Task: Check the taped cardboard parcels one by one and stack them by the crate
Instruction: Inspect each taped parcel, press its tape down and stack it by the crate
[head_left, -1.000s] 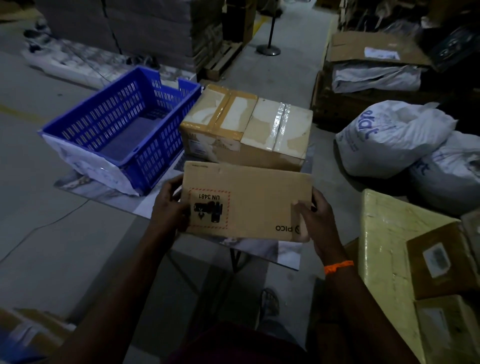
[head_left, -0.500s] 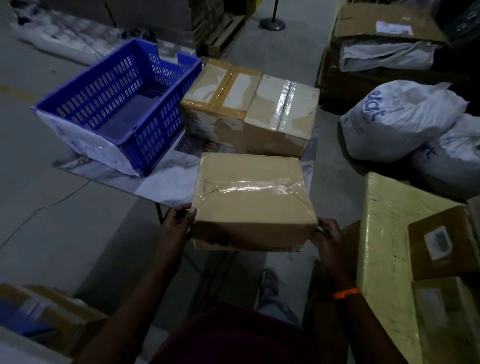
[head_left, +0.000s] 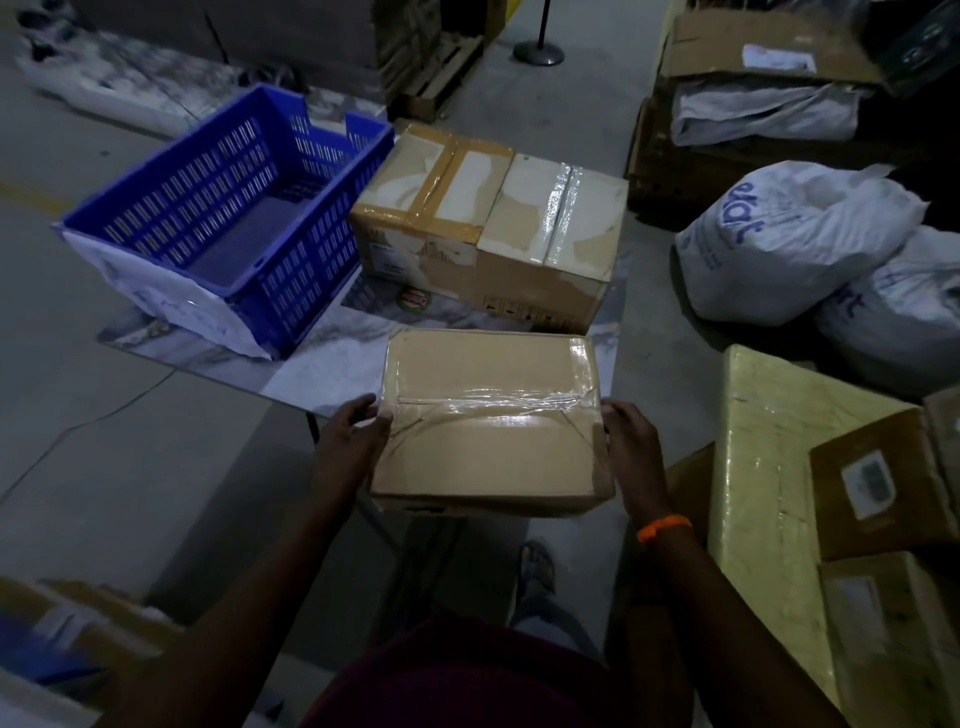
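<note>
I hold a brown cardboard parcel (head_left: 491, 421) with clear tape across its top, level over the near edge of a low table (head_left: 332, 364). My left hand (head_left: 353, 436) grips its left side and my right hand (head_left: 631, 441) grips its right side. Beyond it stand two taped parcels side by side: one with brown tape (head_left: 426, 208) and one with clear tape (head_left: 556, 228). They sit right of an empty blue plastic crate (head_left: 223, 218) on the same table.
White sacks (head_left: 795, 239) lie on the floor at the right. A yellow wrapped block (head_left: 763, 457) with small labelled boxes (head_left: 878, 483) stands at my near right. Pallets with cardboard (head_left: 753, 57) fill the back. More boxes (head_left: 67, 623) sit at the lower left.
The parcel has been turned from its printed side facing me to its taped top facing up, and it has come lower and nearer to me.
</note>
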